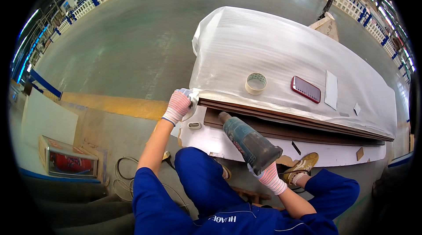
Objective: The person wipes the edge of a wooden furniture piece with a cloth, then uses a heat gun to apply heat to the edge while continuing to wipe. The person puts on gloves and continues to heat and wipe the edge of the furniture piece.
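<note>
My right hand [269,178], in a striped knit glove, is closed round the handle of a dark teal heat gun [248,140]. Its metal nozzle points up and left, toward the front edge of a stack of dark brown panels [281,114]. White wrapping sheet [272,46] covers the top of the stack and leaves its front edges bare. At the stack's near left corner, my left hand [178,105], gloved alike, pinches a bunched end of the white wrap. The fingertips of my right hand are partly hidden behind the tool.
On the wrap lie a tape roll [256,83], a red-cased phone [306,89] and a white strip [331,90]. White board [347,156] extends beneath the panels. A cable [125,175] coils on the floor at left, near a box with a red extinguisher [72,163].
</note>
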{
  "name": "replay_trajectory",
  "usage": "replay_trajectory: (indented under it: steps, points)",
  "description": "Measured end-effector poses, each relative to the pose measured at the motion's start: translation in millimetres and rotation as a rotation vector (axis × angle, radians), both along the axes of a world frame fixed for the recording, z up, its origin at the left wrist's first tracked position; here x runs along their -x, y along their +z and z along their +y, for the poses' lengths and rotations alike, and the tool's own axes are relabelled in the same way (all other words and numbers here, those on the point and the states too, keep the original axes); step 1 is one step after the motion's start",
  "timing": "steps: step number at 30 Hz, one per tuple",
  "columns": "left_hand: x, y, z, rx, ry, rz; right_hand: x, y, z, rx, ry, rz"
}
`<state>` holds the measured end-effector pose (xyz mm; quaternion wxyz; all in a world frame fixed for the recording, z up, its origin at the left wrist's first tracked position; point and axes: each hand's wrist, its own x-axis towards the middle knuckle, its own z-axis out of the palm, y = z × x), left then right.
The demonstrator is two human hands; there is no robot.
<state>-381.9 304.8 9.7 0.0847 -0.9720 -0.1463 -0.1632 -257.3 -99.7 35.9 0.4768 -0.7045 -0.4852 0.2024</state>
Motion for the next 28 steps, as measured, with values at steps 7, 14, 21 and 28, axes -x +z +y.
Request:
replay_trajectory:
  steps: [7,14,21,28]
  points:
    - [-15.6,4.4,14.6,0.038,-0.226,-0.048,-13.1,-22.7,0.5,0.147,-0.045,-0.243]
    - [-35.5,0.2,-6.9,0.034,-0.261,-0.115,-23.5,-9.8,-25.4,0.273,-0.012,-0.456]
    - [-50.3,4.2,-20.5,-0.007,-0.166,0.047,-28.9,-34.0,-73.7,0.369,-0.086,-0.307]
    - [-57.8,6.7,-28.2,-0.032,-0.241,-0.074,-28.3,-68.8,-102.1,0.382,-0.188,-0.061]
